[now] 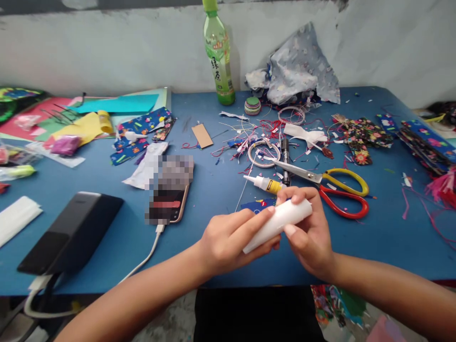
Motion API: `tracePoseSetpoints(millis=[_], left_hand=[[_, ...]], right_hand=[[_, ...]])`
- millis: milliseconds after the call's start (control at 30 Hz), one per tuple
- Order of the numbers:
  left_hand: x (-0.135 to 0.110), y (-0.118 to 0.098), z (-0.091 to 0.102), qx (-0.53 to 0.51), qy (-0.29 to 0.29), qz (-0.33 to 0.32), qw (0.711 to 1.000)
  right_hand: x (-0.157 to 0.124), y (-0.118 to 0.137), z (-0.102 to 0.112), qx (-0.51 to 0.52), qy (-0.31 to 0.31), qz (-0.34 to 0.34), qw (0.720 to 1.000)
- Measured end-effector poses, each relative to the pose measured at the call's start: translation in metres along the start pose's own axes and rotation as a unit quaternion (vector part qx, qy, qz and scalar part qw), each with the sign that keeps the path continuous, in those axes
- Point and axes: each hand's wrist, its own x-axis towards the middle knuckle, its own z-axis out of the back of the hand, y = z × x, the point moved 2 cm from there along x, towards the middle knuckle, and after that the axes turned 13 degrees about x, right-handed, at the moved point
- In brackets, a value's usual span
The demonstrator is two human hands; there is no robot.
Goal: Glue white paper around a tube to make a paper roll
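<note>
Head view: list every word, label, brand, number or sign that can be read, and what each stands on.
"綠茶": bottle, down its side; its smaller print is too small to read.
Glue: yellow label, too small to read.
Marker: print too small to read.
Power bank: faint mark, unreadable.
Phone: screen pixelated, unreadable.
White roll: no text visible.

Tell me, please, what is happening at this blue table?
A person is using both bare hands: the left hand and the right hand together hold a white rolled or folded piece, paper or cloth, I cannot tell which, above the near part of the blue table. Just beyond the hands lie a small white bottle with a yellow label and metal scissors with one yellow and one red handle. Dark flower-patterned pieces lie farther back.
</note>
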Motion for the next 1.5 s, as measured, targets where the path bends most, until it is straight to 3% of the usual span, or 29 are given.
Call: tracePoseSetpoints(millis=[167,433,1100,1300,1500], left_hand=[[0.0021,-0.0007,0.0023,0.027,-0.015,-0.028,0.999],[0.0029,0.0011,0.0051,-0.029,-0.016,0.02,0.999],[-0.0022,-0.0038,0.0034,0.012,-0.008,-0.013,1.0],[0.0,-0.0009,0.0027,-0.029,-0.004,0.025,0.999],[-0.0013,-0.0002,0.0031,-0.034,0.01,0.023,0.999]], right_hand=[[0.0013,0.0011,-0.0016,-0.022,0.002,0.009,1.0],[0.0001,0.0038,-0.0006,-0.017,0.015,-0.004,1.0],[0.0003,0.0046,-0.0029,-0.042,-0.016,0.003,0.999],[0.0012,0.0048,0.0014,-0.037,0.001,-0.018,0.999],[0.0015,0.005,0.0013,-0.042,-0.005,-0.014,0.999]])
